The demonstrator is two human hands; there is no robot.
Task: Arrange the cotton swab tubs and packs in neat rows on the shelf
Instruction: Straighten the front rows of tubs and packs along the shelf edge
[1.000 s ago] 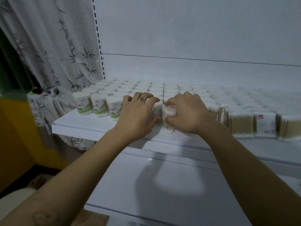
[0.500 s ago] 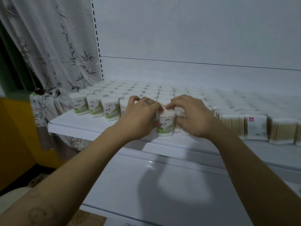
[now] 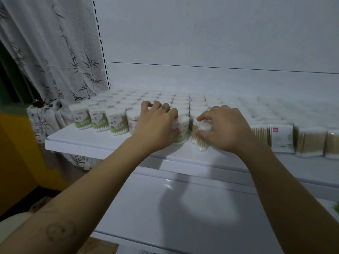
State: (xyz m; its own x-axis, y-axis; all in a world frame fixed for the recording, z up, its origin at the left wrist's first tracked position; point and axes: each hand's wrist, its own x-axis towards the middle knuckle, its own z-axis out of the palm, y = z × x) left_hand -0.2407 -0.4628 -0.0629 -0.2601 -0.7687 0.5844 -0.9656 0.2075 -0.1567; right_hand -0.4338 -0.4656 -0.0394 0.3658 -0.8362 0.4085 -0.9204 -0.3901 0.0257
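Note:
Several round cotton swab tubs (image 3: 97,119) with green labels stand in rows on the white shelf (image 3: 102,142). My left hand (image 3: 156,125) curls round a green-labelled tub (image 3: 181,131) in the front row. My right hand (image 3: 223,127) pinches a clear tub of wooden swabs (image 3: 200,136) beside it, thumb and forefinger at its top. Flat packs of swabs (image 3: 281,138) line the shelf's front to the right of my hands.
A patterned curtain (image 3: 55,57) hangs at the left past the shelf's end. A lower white shelf (image 3: 183,217) juts out beneath my arms. The white back panel (image 3: 220,43) rises behind the tubs.
My hands have drawn slightly apart. The right hand now pinches a separate clear tub to the right of the green-labelled one. The camera has shifted a little.

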